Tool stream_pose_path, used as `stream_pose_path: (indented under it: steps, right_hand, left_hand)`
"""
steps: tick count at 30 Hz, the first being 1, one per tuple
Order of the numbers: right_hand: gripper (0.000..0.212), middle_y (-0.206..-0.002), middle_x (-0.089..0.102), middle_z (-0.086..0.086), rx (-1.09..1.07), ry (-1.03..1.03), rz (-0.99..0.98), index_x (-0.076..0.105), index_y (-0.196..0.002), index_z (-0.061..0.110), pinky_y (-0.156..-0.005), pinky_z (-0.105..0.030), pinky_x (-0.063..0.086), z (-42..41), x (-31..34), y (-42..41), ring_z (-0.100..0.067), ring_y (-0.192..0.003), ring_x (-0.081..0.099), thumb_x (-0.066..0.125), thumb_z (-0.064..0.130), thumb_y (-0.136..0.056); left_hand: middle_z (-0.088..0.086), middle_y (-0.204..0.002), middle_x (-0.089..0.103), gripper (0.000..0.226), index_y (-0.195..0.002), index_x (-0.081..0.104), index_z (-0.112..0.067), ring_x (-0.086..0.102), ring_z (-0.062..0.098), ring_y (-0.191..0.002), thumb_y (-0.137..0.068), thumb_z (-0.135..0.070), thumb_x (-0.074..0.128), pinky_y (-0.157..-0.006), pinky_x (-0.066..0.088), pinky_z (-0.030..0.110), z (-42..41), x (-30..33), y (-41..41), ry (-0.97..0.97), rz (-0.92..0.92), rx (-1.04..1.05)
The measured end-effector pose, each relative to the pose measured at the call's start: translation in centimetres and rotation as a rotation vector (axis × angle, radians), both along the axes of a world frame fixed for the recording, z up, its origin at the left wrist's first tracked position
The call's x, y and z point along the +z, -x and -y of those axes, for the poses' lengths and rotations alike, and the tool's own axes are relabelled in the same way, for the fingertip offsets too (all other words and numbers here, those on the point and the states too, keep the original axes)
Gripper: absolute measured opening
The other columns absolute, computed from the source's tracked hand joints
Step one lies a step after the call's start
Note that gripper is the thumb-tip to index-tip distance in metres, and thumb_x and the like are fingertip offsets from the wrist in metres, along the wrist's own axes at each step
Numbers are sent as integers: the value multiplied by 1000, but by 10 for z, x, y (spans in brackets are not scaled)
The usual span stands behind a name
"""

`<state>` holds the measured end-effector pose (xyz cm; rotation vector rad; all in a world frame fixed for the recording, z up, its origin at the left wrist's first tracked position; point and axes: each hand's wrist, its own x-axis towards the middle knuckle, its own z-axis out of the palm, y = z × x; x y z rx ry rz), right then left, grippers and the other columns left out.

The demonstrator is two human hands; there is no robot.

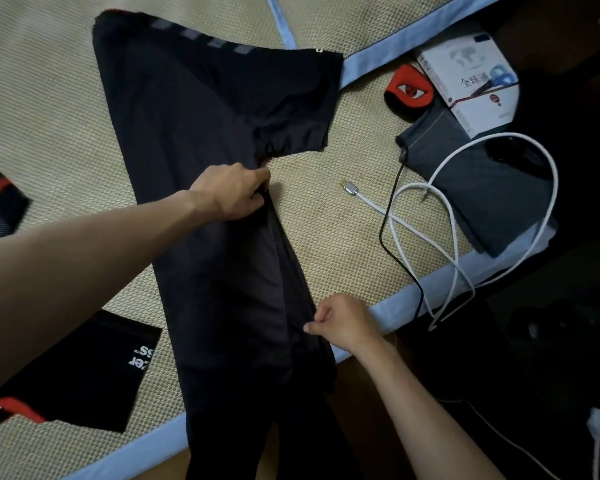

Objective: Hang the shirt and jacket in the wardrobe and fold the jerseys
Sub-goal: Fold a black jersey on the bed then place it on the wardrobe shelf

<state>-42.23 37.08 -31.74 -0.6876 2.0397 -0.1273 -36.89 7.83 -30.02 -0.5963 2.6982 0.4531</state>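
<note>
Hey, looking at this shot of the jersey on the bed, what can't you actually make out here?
- Head view: the black jersey's hem hangs past the mat edge and the frame bottom cuts it off.
- Left hand's fingers curl out of sight into the fabric fold.
- Folded black garment: its white print is partly hidden by the jersey.
- Right of the bed is too dark to read.
</note>
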Motion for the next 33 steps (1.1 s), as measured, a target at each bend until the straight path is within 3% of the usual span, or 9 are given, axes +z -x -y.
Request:
stream_pose_path:
  steps: [3,8,13,17,19,21,28,31,33]
  right_hand:
    - [48,-56,60,7,156,-144,-36,55,-50,21,-65,-31,54,16,4,12,-14,-60,62,84,47,-78]
    - [41,-71,74,1,218,-199,82,73,-74,14,-70,-34,58,63,16,44,-17,-71,73,79,55,-79]
    - [36,-112,77,-11,-667,292,643,67,-119,4,-94,-34,60,150,5,91,-18,-99,76,69,33,-96]
    - [69,-160,38,-19,-1206,522,1062,34,-153,0,-119,-37,38,222,-20,106,-28,-145,43,65,29,-99]
    - [75,-164,30,-14,-1328,576,1093,29,-157,4,-122,-35,32,251,-27,104,-24,-150,35,68,24,-97]
    - [66,-149,54,-15,-1396,634,1116,51,-147,9,-117,-37,40,273,-32,102,-24,-137,53,78,21,-87]
    - [51,-124,71,-17,-1625,721,929,67,-129,7,-108,-50,49,299,-44,100,-33,-113,69,76,39,-90]
    - [17,-109,75,-5,-1612,867,536,69,-110,16,-85,-38,62,307,-29,98,-18,-93,75,73,21,-94]
    - [27,-114,75,-1,-1487,1001,278,67,-119,15,-88,-36,62,311,-21,101,-14,-99,75,73,12,-93]
  left_hand:
    - [5,-87,62,13,-108,43,-20,59,32,-74,-96,-25,47,-63,43,39,0,0,-1,-42,-71,33]
    - [0,-112,60,45,-132,37,-21,64,28,-90,-90,-18,51,-68,53,44,1,-6,-3,-145,-243,148]
    - [12,-135,49,52,-138,42,-12,53,36,-116,-88,-22,54,-96,42,50,41,-30,13,100,-303,363]
    - [4,-163,28,62,-154,30,-16,31,23,-148,-96,-31,45,-121,22,50,80,-50,29,140,-326,548]
    - [1,-166,22,63,-157,25,-16,23,20,-152,-99,-32,41,-124,13,50,102,-56,39,155,-343,604]
    - [0,-168,17,63,-159,19,-17,17,19,-154,-101,-34,36,-125,7,52,120,-64,48,165,-334,632]
    - [1,-170,3,62,-162,7,-25,0,21,-157,-104,-47,13,-122,-2,63,127,-104,50,262,-239,618]
    - [7,-170,2,59,-160,5,-39,1,35,-155,-104,-51,14,-116,0,72,127,-105,50,277,-220,576]
    - [10,-169,3,57,-159,9,-43,2,42,-154,-103,-53,17,-113,0,76,130,-101,54,279,-232,560]
